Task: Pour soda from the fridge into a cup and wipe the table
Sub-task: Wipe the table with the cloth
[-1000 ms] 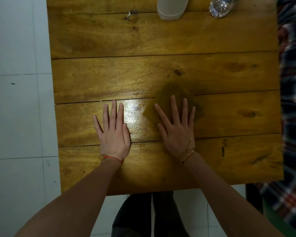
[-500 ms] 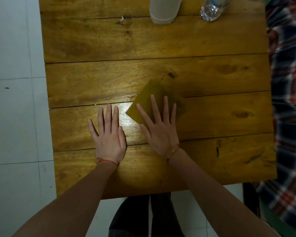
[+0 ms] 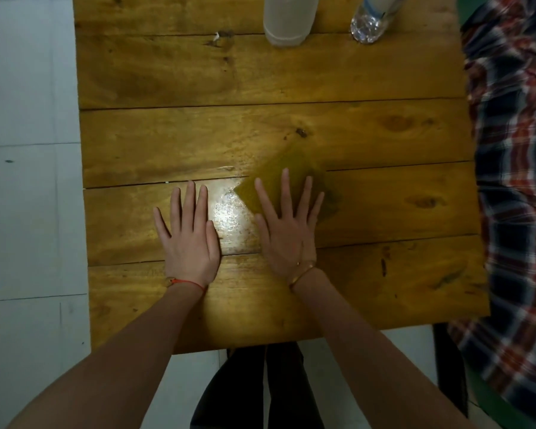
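A wooden plank table [image 3: 291, 82] fills the view. My right hand [image 3: 287, 226] lies flat with spread fingers, pressing an olive-yellow cloth [image 3: 288, 164] onto the table's middle. My left hand [image 3: 188, 235] rests flat on the wood just to the left, fingers straight and together. Between the hands a wet, shiny patch [image 3: 229, 213] glistens. At the far edge stand a translucent white cup [image 3: 288, 20] and, to its right, a clear plastic bottle [image 3: 369, 23]; only their lower parts show.
A plaid cloth [image 3: 517, 181] hangs along the table's right side. White floor tiles [image 3: 25, 181] lie to the left. My dark trouser legs [image 3: 270, 385] show below the near table edge.
My right hand slid the cloth left, then back a little to the right. The left hand has stayed flat in place. The camera view shifted slightly.
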A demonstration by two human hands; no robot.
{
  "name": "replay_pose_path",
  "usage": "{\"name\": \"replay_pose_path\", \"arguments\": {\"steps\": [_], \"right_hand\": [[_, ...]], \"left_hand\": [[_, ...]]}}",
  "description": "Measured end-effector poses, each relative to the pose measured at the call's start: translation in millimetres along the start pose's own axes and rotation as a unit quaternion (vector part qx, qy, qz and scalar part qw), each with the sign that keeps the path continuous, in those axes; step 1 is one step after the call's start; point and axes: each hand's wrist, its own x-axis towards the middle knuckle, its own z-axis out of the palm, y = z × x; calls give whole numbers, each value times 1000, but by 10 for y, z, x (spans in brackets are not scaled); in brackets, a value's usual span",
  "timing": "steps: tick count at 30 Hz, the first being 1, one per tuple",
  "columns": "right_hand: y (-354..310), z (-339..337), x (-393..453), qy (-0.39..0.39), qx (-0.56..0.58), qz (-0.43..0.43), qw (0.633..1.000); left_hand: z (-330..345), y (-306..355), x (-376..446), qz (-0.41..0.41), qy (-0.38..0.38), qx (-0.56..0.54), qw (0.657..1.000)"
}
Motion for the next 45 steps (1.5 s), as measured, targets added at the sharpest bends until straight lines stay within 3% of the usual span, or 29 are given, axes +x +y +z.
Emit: {"name": "replay_pose_path", "arguments": {"steps": [4,8,13,16,18,23,30,33,39,42,45], "right_hand": [[92,104,-634,-15,8,-70,997],[393,107,-983,-31,-24,-87,995],[831,9,-814,-20,-27,55,998],[761,-61,-409,-5,14,154,988],[592,-60,-232,-1,23,168,986],[277,-28,-364,-13,3,56,998],[663,-75,-198,7,-27,-42,999],[659,-82,-65,17,-24,-25,999],[438,-199,682,35,24,94,995],[186,-205,895,44,27,80,995],[14,-183,759,31,4,10,999]], "left_hand": [[12,0,-13,-1,4,-7,1000],[-5,-2,-6,0,-10,-13,1000],[-98,78,-94,5,-8,-31,999],[-106,122,-129,10,-8,-35,999],[-102,158,-118,8,-8,-40,999],[-77,206,4,19,-3,-47,999],[-30,152,311,31,-10,-20,999],[-23,137,346,36,-8,-16,999],[-30,157,335,24,-2,-20,1000],[-62,163,345,23,-9,-16,1000],[-85,177,355,23,-18,-10,1000]]}}
